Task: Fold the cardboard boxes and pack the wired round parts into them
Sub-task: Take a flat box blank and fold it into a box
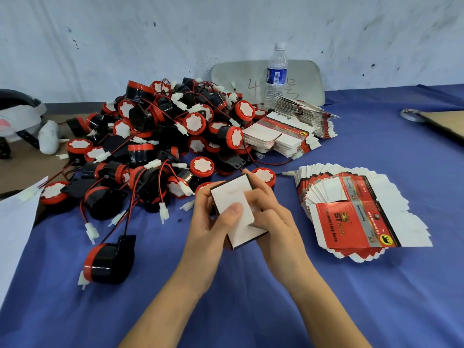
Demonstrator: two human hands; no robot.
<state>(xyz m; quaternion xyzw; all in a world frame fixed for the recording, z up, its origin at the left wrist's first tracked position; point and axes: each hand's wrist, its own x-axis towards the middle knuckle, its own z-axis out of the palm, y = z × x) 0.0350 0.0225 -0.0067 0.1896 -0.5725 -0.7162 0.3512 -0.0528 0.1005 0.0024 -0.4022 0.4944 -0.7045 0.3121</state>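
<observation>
Both my hands hold a small cardboard box (232, 194), its white inner flaps facing me, just above the blue cloth. My left hand (213, 222) grips its left side with the thumb pressed on a white flap. My right hand (270, 212) grips the right side, fingers curled over the top edge. A big heap of black-and-red round parts (160, 144) with red and black wires and white plugs lies behind and to the left. One single round part (108, 262) lies apart at the front left. A fanned stack of flat red boxes (356, 217) lies to the right.
More flat box stacks (281, 134) sit behind the heap, next to a water bottle (276, 71) and a grey board (306, 79) against the wall. A white helmet-like object (17, 116) is at far left, a cardboard sheet (449, 124) at far right, white paper (15, 227) at left.
</observation>
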